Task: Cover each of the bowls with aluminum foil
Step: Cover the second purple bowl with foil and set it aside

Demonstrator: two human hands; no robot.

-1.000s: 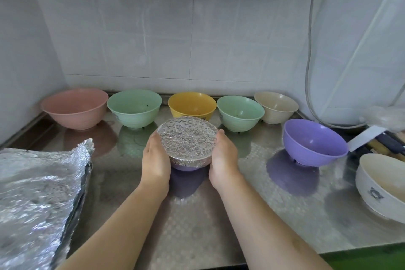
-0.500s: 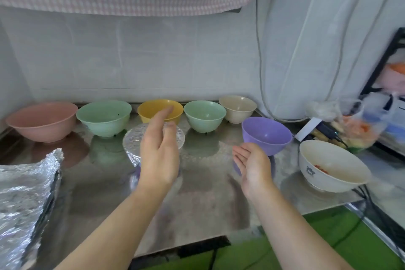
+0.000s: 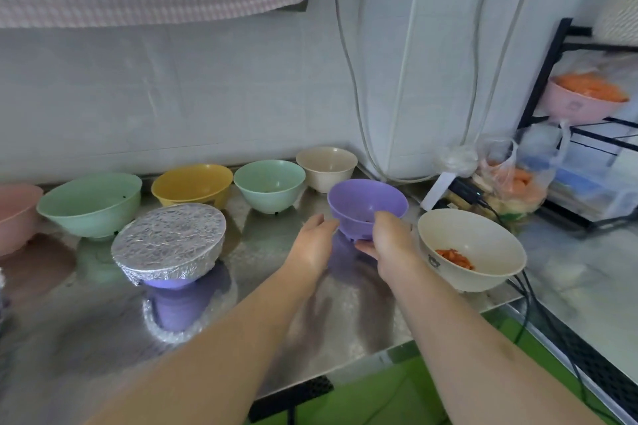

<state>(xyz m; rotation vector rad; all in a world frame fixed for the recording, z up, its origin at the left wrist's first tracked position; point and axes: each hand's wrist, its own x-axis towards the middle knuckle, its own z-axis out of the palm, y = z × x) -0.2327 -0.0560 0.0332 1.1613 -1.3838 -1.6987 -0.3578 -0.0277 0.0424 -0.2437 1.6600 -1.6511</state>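
Observation:
A purple bowl wrapped in aluminium foil (image 3: 169,242) stands on the steel counter (image 3: 103,331), left of centre. An uncovered purple bowl (image 3: 366,204) sits further right. My right hand (image 3: 392,243) grips its near side, thumb at the rim and fingers curled under the base. My left hand (image 3: 312,245) has straight fingers touching the bowl's left side. Along the back wall stand a pink bowl (image 3: 13,214), a large green bowl (image 3: 91,203), a yellow bowl (image 3: 193,185), a smaller green bowl (image 3: 270,185) and a beige bowl (image 3: 327,167), all uncovered.
A white ceramic bowl (image 3: 471,248) with red food scraps sits just right of my right hand. Behind it lie plastic bags (image 3: 511,176), cables and a black rack (image 3: 587,134) with a pink bowl of carrot. The counter's front edge runs below my forearms.
Both hands let go of the foil-covered bowl and moved right to the uncovered purple bowl. My right hand now grips it. The view swung right, and the foil sheet at left left the frame.

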